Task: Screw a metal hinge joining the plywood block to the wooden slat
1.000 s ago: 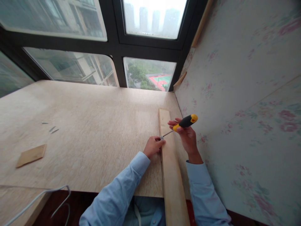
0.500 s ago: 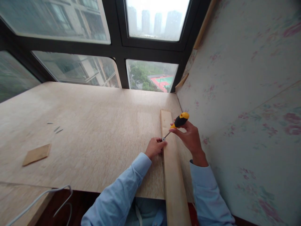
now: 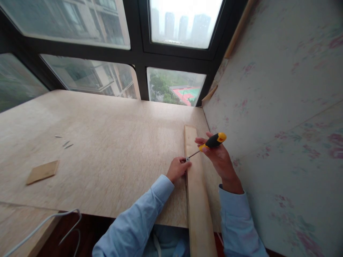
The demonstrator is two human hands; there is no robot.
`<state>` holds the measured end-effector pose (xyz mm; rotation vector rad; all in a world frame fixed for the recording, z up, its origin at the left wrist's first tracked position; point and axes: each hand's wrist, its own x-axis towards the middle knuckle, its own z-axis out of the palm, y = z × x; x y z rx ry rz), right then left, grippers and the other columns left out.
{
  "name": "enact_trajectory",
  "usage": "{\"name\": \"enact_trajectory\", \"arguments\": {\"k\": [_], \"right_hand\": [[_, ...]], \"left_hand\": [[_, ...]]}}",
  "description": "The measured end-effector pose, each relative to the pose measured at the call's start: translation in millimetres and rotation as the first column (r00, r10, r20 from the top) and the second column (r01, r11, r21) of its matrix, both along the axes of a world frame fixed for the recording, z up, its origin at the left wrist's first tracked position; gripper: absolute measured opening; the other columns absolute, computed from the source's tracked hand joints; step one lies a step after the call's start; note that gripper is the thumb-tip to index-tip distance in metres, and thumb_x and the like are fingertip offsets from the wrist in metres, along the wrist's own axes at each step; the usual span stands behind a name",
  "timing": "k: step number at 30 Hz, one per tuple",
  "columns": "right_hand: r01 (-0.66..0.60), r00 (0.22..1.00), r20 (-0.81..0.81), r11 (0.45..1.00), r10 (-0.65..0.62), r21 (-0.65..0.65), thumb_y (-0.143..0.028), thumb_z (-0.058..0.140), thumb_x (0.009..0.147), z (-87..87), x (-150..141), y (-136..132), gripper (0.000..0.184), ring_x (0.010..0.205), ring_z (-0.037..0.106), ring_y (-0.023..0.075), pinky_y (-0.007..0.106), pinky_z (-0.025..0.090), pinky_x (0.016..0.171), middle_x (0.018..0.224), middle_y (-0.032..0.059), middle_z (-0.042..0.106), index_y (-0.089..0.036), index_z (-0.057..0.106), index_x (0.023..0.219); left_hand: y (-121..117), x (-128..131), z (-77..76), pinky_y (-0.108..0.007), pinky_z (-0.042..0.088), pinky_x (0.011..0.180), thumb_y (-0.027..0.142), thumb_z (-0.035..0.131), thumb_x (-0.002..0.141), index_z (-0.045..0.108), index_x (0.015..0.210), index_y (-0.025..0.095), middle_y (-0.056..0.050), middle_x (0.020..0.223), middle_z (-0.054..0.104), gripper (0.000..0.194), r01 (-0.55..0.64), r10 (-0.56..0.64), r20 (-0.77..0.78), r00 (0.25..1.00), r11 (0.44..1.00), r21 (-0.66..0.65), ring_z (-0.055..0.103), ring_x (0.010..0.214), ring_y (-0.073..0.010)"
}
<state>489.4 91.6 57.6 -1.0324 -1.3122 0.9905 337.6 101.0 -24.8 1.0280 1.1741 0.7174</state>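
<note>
A long pale wooden plank lies along the right side of the beige tabletop, reaching past its near edge. My right hand grips a black and yellow screwdriver, its shaft slanting down and left to the plank's left edge. A small metal screw head shows at the tip. My left hand is closed against the plank's left edge, pinching at the screw. Both arms wear light blue sleeves.
A flowered wall stands close on the right. Dark-framed windows run along the back. A small thin wood piece and a few loose screws lie at the left. A white cable hangs at the near left edge.
The screwdriver handle swung from tilted right to more upright and back to tilted right, as my right hand turned it. My left hand stayed at the screw. The view shifted slightly.
</note>
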Motion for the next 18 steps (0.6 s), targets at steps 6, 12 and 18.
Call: {"name": "enact_trajectory", "arguments": {"k": [6,12,18], "right_hand": [[0.373,0.907,0.175,0.923,-0.384,0.094,-0.042,0.082,0.065,-8.6,-3.2,6.6,0.053,0.088,0.071,0.0249,0.046,0.053,0.090,0.094,0.0058,0.075,-0.022,0.060,0.109],[0.014,0.999,-0.029,0.998,-0.012,0.063,-0.046,0.063,0.085,1.7,1.7,-1.5,0.058,0.127,0.053,0.0244,0.046,0.047,0.101,0.136,0.0082,0.058,-0.032,0.039,0.136],[0.115,0.991,0.069,0.993,-0.116,0.022,-0.042,0.074,0.076,-0.7,7.5,-3.7,0.056,0.104,0.067,0.0260,0.049,0.051,0.095,0.112,0.0081,0.072,-0.025,0.054,0.126]], "left_hand": [[-1.0,1.9,-2.0,-0.019,0.043,0.048,0.023,0.063,0.076,0.068,0.094,0.010,-0.008,0.079,0.069,0.023,-0.025,0.025,-0.020,0.999,1.000,0.004,0.062,0.064,-0.0141],[-1.8,2.0,-1.7,-0.018,0.043,0.047,0.023,0.064,0.076,0.068,0.094,0.009,-0.008,0.079,0.070,0.023,-0.032,0.032,-0.018,0.999,0.999,0.014,0.063,0.064,-0.0141],[-2.4,2.5,0.5,-0.018,0.044,0.048,0.022,0.066,0.075,0.066,0.097,0.010,-0.008,0.081,0.071,0.025,-0.054,0.054,0.000,0.999,0.999,-0.005,0.064,0.064,-0.0139]]}}
